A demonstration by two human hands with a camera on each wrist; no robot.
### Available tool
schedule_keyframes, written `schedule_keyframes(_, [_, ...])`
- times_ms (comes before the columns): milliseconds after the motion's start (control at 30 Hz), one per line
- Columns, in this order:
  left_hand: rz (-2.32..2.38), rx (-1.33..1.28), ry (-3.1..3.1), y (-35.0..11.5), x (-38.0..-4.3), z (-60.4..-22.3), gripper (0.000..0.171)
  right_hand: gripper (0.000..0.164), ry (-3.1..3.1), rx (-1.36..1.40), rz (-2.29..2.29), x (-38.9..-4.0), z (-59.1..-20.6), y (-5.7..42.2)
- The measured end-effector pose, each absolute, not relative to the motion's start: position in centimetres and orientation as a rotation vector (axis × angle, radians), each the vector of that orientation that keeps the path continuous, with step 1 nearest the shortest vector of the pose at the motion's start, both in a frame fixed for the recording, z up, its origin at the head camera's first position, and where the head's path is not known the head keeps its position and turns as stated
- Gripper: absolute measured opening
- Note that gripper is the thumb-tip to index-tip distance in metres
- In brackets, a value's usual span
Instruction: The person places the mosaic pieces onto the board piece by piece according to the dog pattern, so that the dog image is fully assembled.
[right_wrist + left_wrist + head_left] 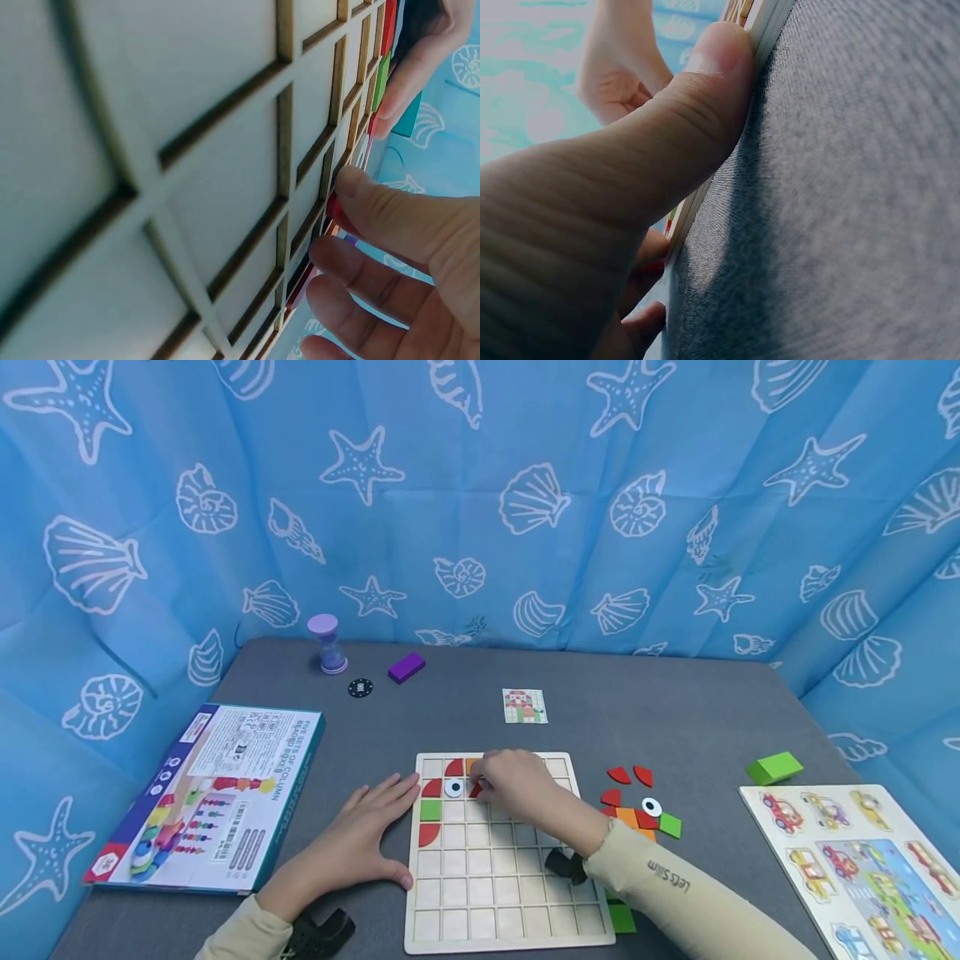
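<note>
A pale gridded wooden board [480, 893] lies in front of me. In its top left cells sit red quarter-round pieces [429, 835], a green square [431, 810], a white disc with a dark centre [453, 788] and part of an orange piece [469, 766]. My left hand [367, 831] rests along the board's left edge, fingers spread, thumb [720, 56] against the side. Over the upper cells, my right hand [517, 785] pinches a red piece [334, 207] between thumb and forefinger at the board's surface. The fingers partly hide that piece and the cells beneath.
Right of the board lie loose red, orange and green pieces [670, 825] and another disc [651, 807]. A pattern card [525, 706] lies behind it. Also present: a box [217, 793], hourglass [328, 645], purple block [407, 667], black chip [360, 687], green block [775, 768], vehicle puzzle [817, 827].
</note>
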State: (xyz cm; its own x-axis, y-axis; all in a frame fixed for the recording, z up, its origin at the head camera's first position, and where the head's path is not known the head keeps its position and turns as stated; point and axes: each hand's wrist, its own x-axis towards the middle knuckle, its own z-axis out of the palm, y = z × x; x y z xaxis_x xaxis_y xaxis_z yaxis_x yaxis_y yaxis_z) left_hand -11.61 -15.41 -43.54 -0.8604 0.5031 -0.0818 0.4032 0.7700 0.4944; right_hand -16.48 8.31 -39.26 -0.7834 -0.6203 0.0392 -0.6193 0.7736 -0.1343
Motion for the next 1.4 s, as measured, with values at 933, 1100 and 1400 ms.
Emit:
schedule_keyframes(933, [0.709,0.742,2.742,-15.6,-11.7,-43.8,0.115,0.022,2.869,-0.274,-0.198,-13.3,-38.7,27.5])
schedule_keyframes(1100, [0.719,0.768,2.734,-15.6,-11.7,-43.8,0.115,0.021,2.888,-0.295,-0.158,-13.3,-39.1,27.4])
schedule_keyframes(1400, [0.717,0.766,2.761,-15.8,-11.7,-43.8,0.115,0.02,3.026,-0.469,-0.214,-14.9,-38.2,22.9])
